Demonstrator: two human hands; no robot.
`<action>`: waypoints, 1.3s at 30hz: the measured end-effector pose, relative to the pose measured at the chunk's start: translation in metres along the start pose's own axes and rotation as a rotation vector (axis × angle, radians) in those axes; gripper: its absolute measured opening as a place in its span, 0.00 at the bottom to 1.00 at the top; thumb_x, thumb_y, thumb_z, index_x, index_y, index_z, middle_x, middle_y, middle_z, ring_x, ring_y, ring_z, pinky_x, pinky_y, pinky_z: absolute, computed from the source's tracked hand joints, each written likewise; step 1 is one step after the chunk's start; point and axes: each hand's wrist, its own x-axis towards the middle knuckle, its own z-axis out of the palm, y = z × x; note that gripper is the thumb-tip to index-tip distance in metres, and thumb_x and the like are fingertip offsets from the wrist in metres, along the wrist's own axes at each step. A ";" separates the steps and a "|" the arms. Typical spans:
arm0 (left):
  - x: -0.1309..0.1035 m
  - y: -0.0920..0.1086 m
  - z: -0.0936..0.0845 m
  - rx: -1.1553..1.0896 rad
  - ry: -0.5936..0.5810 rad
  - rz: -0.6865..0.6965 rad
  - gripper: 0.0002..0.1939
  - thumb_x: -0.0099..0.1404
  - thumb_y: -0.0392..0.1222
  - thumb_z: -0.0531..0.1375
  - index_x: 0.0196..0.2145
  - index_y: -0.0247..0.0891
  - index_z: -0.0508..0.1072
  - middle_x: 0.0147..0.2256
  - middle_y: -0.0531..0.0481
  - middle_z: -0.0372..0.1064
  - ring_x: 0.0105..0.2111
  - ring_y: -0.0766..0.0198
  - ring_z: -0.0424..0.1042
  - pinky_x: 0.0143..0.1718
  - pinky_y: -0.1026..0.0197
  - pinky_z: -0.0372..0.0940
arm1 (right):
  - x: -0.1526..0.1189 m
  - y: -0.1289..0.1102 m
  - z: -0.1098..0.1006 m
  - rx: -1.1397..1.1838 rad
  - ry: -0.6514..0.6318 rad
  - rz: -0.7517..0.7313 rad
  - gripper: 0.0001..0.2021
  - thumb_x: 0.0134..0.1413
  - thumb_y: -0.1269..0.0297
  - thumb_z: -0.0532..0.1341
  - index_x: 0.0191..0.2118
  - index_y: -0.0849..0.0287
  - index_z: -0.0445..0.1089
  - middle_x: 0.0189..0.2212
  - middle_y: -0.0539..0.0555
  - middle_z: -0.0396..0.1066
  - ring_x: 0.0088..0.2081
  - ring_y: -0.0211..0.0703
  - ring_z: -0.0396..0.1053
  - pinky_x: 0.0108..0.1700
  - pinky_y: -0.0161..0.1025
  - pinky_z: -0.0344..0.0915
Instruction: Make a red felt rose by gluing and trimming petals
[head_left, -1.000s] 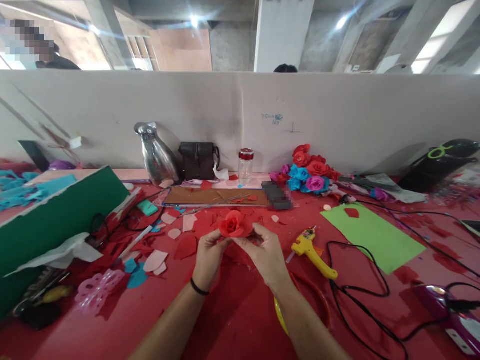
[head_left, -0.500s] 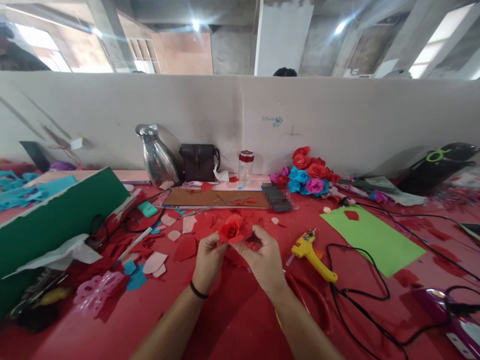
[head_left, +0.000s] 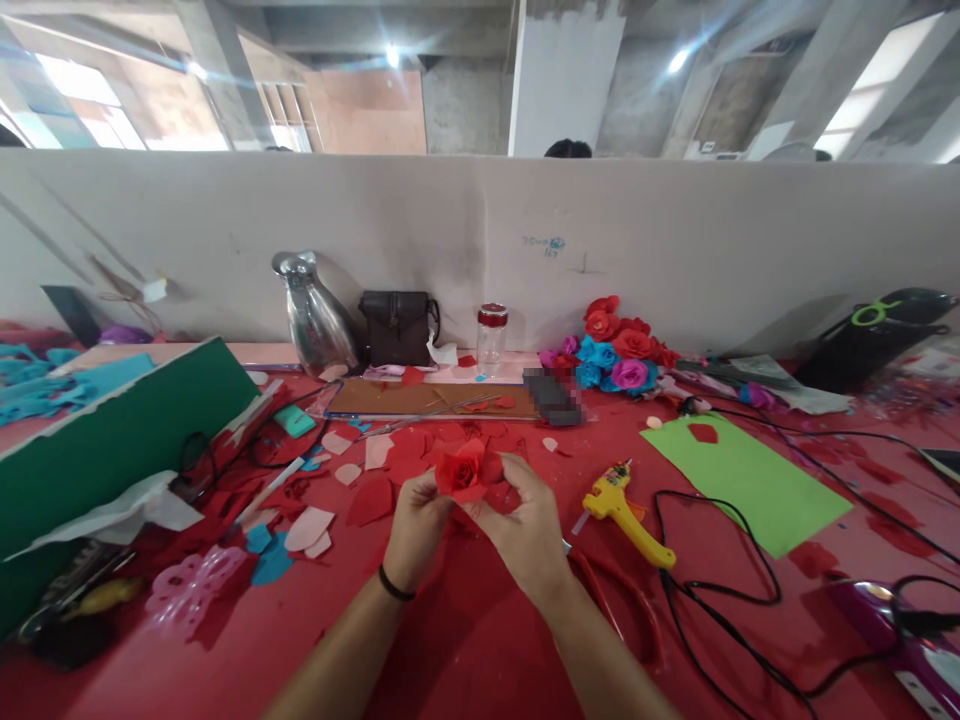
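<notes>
A red paper flower (head_left: 463, 470) with a tightly curled centre is held up between both hands, above the red table. My left hand (head_left: 418, 525) pinches its left side between thumb and fingers; a black band circles that wrist. On the right side, my right hand (head_left: 527, 520) grips an outer red petal (head_left: 489, 466) of the flower with thumb and fingertips. Red-handled scissors (head_left: 619, 600) lie partly hidden beside my right forearm. To the right rests a yellow glue gun (head_left: 626, 512). Cut red and pink paper petals (head_left: 371, 500) are scattered left of the hands.
Along the partition stand a steel jug (head_left: 315, 315), a dark bag (head_left: 399, 328), a glass jar (head_left: 491, 340) and a bunch of paper flowers (head_left: 622, 345). Green paper (head_left: 750, 485) and black cables (head_left: 720, 590) lie to the right. A green board (head_left: 135, 440) rises at left.
The flower has tipped slightly, so its lower front petals show more. Fingers of my right hand have shifted a little along the outer petal. Both hands stay in nearly the same place.
</notes>
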 end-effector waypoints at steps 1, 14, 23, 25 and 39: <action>0.000 0.001 0.000 0.001 0.000 -0.001 0.04 0.44 0.38 0.67 0.22 0.36 0.78 0.21 0.51 0.74 0.28 0.58 0.72 0.31 0.60 0.66 | 0.000 -0.001 0.000 0.000 -0.002 0.004 0.07 0.47 0.62 0.65 0.35 0.55 0.72 0.36 0.52 0.73 0.40 0.47 0.68 0.45 0.43 0.63; 0.005 0.000 -0.006 0.077 0.035 0.023 0.04 0.46 0.37 0.64 0.23 0.35 0.78 0.26 0.50 0.75 0.32 0.58 0.71 0.35 0.59 0.66 | 0.003 0.004 -0.007 0.527 0.020 0.204 0.13 0.48 0.65 0.57 0.43 0.54 0.68 0.42 0.54 0.72 0.45 0.45 0.69 0.49 0.43 0.64; 0.011 -0.008 -0.019 0.235 -0.058 0.062 0.06 0.46 0.34 0.62 0.25 0.38 0.79 0.29 0.48 0.75 0.36 0.55 0.70 0.37 0.59 0.66 | 0.005 0.006 -0.011 0.433 0.109 0.314 0.13 0.53 0.51 0.57 0.38 0.53 0.71 0.35 0.50 0.73 0.40 0.45 0.69 0.43 0.39 0.63; 0.011 -0.009 -0.019 0.247 -0.080 0.066 0.07 0.47 0.34 0.61 0.26 0.38 0.79 0.30 0.48 0.75 0.36 0.55 0.70 0.38 0.59 0.65 | 0.006 0.006 -0.011 0.419 0.137 0.306 0.12 0.54 0.53 0.57 0.36 0.53 0.72 0.33 0.49 0.72 0.39 0.44 0.68 0.43 0.39 0.63; 0.012 -0.009 -0.021 0.355 -0.156 0.102 0.07 0.51 0.35 0.61 0.27 0.38 0.79 0.31 0.46 0.75 0.35 0.57 0.70 0.38 0.59 0.65 | 0.010 0.010 -0.014 0.143 0.079 0.168 0.04 0.49 0.63 0.59 0.29 0.57 0.67 0.42 0.54 0.67 0.43 0.44 0.65 0.43 0.39 0.62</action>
